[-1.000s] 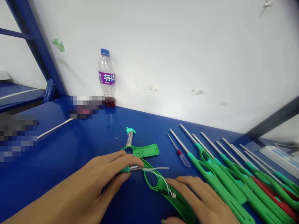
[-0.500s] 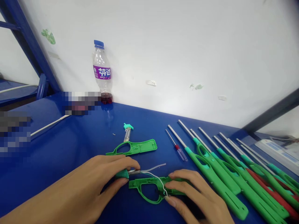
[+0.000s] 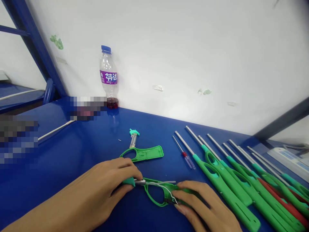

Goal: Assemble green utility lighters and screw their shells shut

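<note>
In my left hand (image 3: 103, 183) is the teal collar (image 3: 129, 182) of a lighter nozzle, pinched between thumb and fingers. A short metal end (image 3: 140, 182) shows past my fingertips. A thin clear tube (image 3: 167, 182) and a white wire (image 3: 169, 189) run from it to the right. My right hand (image 3: 205, 201) grips an open green lighter handle half (image 3: 156, 202), its fingertips by the wire's far end and a small black part (image 3: 170, 200). The metal end lies over or against the left end of this half; contact cannot be told. My right fingers cover the rest of the handle half.
Beyond my hands lie another green handle half (image 3: 152, 153), a clear fuel tank with teal top (image 3: 133, 140) and a small metal pin (image 3: 119, 140). A screwdriver (image 3: 188, 160) and several assembled lighters (image 3: 224, 190) lie right. A bottle (image 3: 109, 77) stands by the wall.
The view has shifted slightly. My left hand has brought the nozzle closer to the handle half, whose left end now sits by the metal end. The clear tube lies straighter.
</note>
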Available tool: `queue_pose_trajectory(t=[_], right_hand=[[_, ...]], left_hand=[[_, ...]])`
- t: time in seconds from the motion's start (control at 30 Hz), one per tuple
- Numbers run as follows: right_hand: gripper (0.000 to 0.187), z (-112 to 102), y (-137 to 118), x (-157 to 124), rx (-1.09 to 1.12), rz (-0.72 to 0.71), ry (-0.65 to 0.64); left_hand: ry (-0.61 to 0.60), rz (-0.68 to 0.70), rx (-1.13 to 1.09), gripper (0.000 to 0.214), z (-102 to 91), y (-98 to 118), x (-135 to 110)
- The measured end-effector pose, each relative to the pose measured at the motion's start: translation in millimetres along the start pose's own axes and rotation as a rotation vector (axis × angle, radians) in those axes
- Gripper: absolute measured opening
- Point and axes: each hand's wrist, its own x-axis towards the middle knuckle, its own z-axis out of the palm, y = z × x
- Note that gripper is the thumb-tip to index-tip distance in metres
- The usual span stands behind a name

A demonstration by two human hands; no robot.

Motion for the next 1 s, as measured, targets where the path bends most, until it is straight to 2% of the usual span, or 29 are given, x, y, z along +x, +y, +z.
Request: queue_pose_trajectory(t=[0.17,0.3,0.43,0.83,1.0], right_hand=[[0.024,-1,-1,0,0.014,0.023,-0.021],[0.025,-2,-1,-1,0.013,0.023,-0.024],[0.026,-2,-2,-1,-0.004,0.025,-0.021],[0.027,-7,-10,2,-0.003,0.035,0.023],[0.025,-6,-12,1,0.018,0.054,0.035]], left_hand=[[-0.003,0.004,-0.019,0.029,0.2,-1,2],[0.018,-0.005,-0.018,0.02,-3.5,6,4],[0.001,-0.01,-0.017,0.031,-3.3,9,7],[0.033,-0.055,0.015,0.033,2.5,10,7],[0.09,0.004,0.076,0.032,7.0,6,5]])
